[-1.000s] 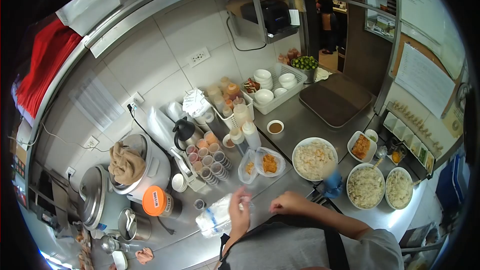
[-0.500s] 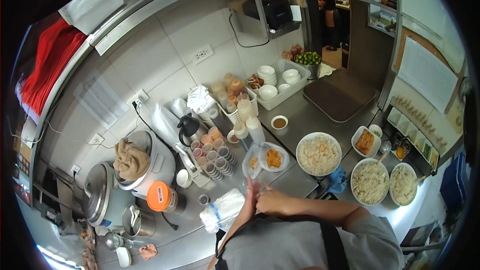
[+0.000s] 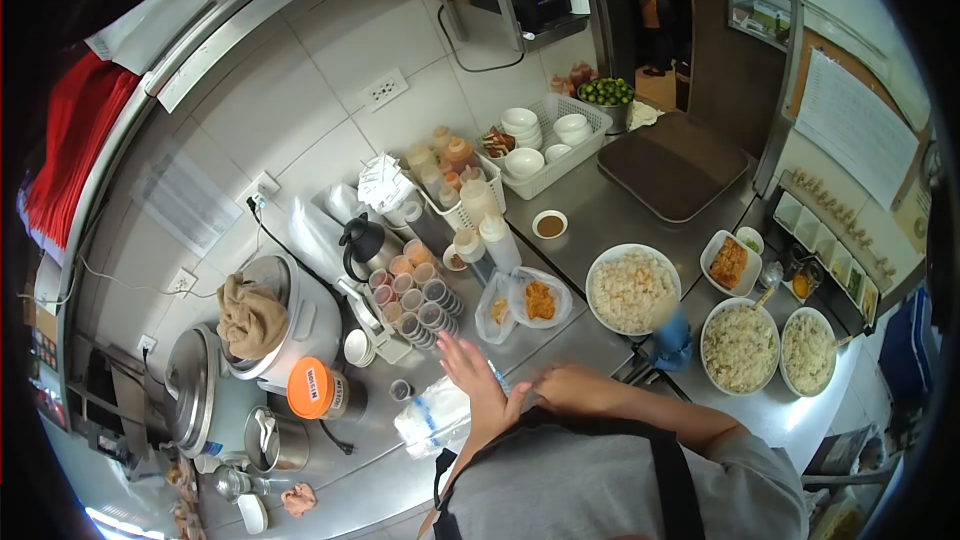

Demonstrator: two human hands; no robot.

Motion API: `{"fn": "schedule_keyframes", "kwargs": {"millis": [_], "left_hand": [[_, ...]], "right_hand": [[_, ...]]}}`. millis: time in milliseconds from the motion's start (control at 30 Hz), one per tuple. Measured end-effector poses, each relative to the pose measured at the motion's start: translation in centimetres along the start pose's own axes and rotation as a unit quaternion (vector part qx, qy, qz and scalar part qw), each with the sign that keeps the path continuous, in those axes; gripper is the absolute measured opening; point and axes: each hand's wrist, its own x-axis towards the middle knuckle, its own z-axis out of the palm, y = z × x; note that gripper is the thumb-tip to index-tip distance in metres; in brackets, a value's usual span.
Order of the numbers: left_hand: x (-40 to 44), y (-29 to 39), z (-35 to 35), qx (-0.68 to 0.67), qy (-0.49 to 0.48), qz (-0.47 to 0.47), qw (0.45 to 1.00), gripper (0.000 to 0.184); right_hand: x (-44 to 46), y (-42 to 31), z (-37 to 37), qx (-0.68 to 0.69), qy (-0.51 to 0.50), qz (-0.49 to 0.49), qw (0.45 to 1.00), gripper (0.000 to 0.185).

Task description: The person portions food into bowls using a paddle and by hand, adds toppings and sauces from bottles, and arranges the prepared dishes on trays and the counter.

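My left hand is raised over the front of the steel counter, its fingers stretched out and slightly apart. Just beneath and beside it lies a stack of clear plastic bags with blue print. A thin blue-and-white strip shows between my two hands; its kind is unclear. My right hand is near my apron, fingers curled together, and anything inside them is hidden. Beyond the hands sit two plastic-lined containers, one with orange food, the other with a little pale orange food.
A large bowl of rice stands to the right, beside a blue cloth. Two more rice bowls sit farther right. Lidded sauce cups, squeeze bottles and an orange-lidded tub are on the left.
My hands were close together and have moved apart. The left went leftward and its fingers spread; the right shifted slightly right. The whole view has shifted a little.
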Motion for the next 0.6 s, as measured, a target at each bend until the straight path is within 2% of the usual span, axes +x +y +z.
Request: {"fn": "schedule_keyframes", "kwargs": {"millis": [33,133,233,367,433,533,600], "left_hand": [[-0.1,-0.2,0.0,-0.001,0.006,0.002,1.0,0.1],[0.0,-0.2,-0.7,-0.018,0.031,-0.016,0.999,0.1],[0.0,-0.8,-1.5,-0.02,0.05,-0.044,0.998,0.1],[-0.4,-1.0,-3.0,0.02,0.054,-0.084,0.995,0.097],[-0.8,-0.9,-3.9,0.037,0.064,-0.091,0.993,0.087],[-1.3,-1.3,-5.0,0.071,0.091,-0.073,0.991,0.069],[-1.4,-1.6,-5.2,0.059,0.127,-0.053,0.989,0.059]], "right_hand": [[0.1,0.0,-0.7,0.019,-0.074,0.024,0.997,0.035],[1.0,1.2,1.6,0.007,0.047,-0.034,0.998,0.03],[1.5,0.5,1.1,0.028,0.033,-0.036,0.998,0.027],[3.2,0.6,2.5,0.061,0.106,-0.091,0.988,0.014],[4.0,0.1,2.4,0.051,0.107,-0.11,0.987,0.014],[4.6,-0.7,1.1,0.024,0.009,-0.124,0.992,0.022],[5.1,-0.9,1.1,0.032,0.009,-0.117,0.993,0.022]]}}
